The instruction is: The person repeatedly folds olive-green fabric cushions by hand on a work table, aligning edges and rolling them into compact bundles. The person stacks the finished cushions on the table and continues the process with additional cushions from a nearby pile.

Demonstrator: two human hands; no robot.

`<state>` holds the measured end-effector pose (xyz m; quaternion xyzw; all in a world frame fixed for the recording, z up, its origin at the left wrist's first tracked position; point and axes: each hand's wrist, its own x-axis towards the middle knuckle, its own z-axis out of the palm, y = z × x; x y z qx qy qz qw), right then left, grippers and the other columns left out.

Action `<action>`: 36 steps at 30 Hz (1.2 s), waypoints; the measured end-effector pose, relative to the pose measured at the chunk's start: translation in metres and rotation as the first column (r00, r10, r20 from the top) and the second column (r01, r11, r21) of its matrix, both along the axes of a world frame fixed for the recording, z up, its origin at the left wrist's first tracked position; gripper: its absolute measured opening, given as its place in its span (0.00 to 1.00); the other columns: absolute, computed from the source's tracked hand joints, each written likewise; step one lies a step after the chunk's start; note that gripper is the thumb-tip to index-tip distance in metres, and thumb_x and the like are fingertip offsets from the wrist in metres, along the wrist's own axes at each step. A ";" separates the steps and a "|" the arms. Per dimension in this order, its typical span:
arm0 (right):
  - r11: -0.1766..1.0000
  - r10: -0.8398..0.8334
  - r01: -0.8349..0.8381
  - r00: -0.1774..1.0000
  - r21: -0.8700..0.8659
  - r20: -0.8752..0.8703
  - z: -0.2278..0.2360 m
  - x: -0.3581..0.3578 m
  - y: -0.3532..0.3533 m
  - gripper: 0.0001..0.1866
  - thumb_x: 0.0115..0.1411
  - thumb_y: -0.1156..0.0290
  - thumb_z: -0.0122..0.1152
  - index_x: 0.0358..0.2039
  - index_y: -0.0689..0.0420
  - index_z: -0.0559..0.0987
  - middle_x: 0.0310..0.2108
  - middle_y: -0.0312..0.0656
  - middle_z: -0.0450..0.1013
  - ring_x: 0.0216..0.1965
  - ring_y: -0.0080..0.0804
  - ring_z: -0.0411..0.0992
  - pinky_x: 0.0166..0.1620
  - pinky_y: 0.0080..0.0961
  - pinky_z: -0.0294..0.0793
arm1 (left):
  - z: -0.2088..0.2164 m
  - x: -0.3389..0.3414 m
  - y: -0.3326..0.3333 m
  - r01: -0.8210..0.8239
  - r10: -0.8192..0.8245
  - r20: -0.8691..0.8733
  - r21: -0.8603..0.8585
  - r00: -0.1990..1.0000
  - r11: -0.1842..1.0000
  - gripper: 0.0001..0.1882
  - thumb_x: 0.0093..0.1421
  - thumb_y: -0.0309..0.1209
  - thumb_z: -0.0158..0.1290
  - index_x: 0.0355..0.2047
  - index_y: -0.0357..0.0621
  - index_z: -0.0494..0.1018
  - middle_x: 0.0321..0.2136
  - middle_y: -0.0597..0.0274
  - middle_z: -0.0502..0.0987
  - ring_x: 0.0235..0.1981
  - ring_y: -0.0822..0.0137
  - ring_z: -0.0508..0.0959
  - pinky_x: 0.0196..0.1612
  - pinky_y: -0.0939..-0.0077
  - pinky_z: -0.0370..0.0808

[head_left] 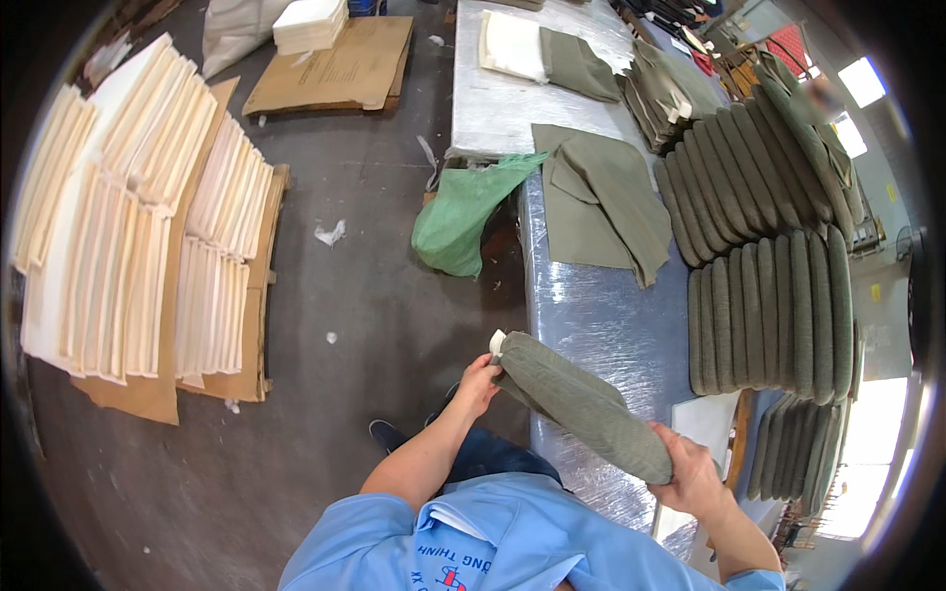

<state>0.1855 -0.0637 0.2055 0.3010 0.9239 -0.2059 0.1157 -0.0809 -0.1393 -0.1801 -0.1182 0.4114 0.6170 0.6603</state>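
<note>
A grey-green fabric cushion (pixel 583 406) is held up in front of me, tilted, over the near edge of the table. My left hand (pixel 479 382) grips its far left end, where a bit of white filling (pixel 497 343) pokes out beside the fingers. At the cushion's near right end, my right hand (pixel 690 471) is closed around the corner. The cushion hides part of the fingers of both hands. Beyond it on the table lies a folded piece of green fabric (pixel 601 202).
The table (pixel 591 305) has a shiny plastic wrap. Finished-looking green cushions (pixel 769 315) stand stacked along its right side. A green bag (pixel 463 219) hangs at the table's left edge. White foam pads (pixel 128 276) are piled at left; cardboard (pixel 335 69) lies farther back.
</note>
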 end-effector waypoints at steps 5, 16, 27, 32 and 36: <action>0.995 0.073 -0.078 0.995 0.058 0.074 0.026 -0.004 -0.007 0.53 0.39 0.76 0.77 0.70 0.58 0.68 0.58 0.55 0.78 0.51 0.56 0.81 0.53 0.44 0.84 | 0.014 0.013 -0.007 0.116 -0.115 0.016 -0.043 0.993 0.992 0.23 0.69 0.25 0.55 0.65 0.45 0.73 0.53 0.63 0.81 0.54 0.64 0.80 0.59 0.63 0.75; 0.587 -0.291 0.410 0.912 -0.698 0.290 0.004 -0.013 0.088 0.56 0.47 0.58 0.88 0.74 0.55 0.68 0.68 0.49 0.73 0.70 0.46 0.71 0.72 0.42 0.68 | -0.030 0.014 -0.015 0.313 -0.376 -0.259 -0.254 0.890 0.915 0.07 0.66 0.27 0.63 0.44 0.42 0.79 0.35 0.67 0.80 0.35 0.69 0.78 0.41 0.69 0.76; 0.875 0.036 0.088 0.969 -0.476 0.246 -0.337 -0.193 0.112 0.27 0.70 0.50 0.65 0.58 0.59 0.81 0.58 0.55 0.78 0.57 0.49 0.78 0.59 0.40 0.78 | -0.042 0.045 -0.022 -0.025 0.060 0.104 -0.303 0.993 0.953 0.05 0.71 0.28 0.58 0.45 0.48 0.77 0.38 0.70 0.81 0.38 0.72 0.80 0.42 0.71 0.81; 0.935 -0.145 0.213 0.960 -0.285 0.241 -0.380 -0.191 0.085 0.21 0.71 0.51 0.63 0.45 0.58 0.83 0.37 0.58 0.83 0.42 0.59 0.82 0.46 0.50 0.79 | -0.046 0.055 -0.018 -0.186 0.240 0.198 -0.256 0.950 0.949 0.08 0.71 0.25 0.53 0.48 0.44 0.75 0.42 0.63 0.80 0.40 0.67 0.80 0.43 0.67 0.80; 0.965 -0.135 0.163 0.981 -0.207 0.143 -0.409 -0.189 0.096 0.22 0.71 0.50 0.61 0.42 0.59 0.84 0.33 0.58 0.82 0.41 0.62 0.82 0.45 0.53 0.78 | -0.046 0.061 0.014 -0.283 0.352 0.142 -0.361 0.925 0.889 0.12 0.67 0.20 0.48 0.49 0.41 0.74 0.44 0.56 0.80 0.42 0.62 0.80 0.44 0.63 0.80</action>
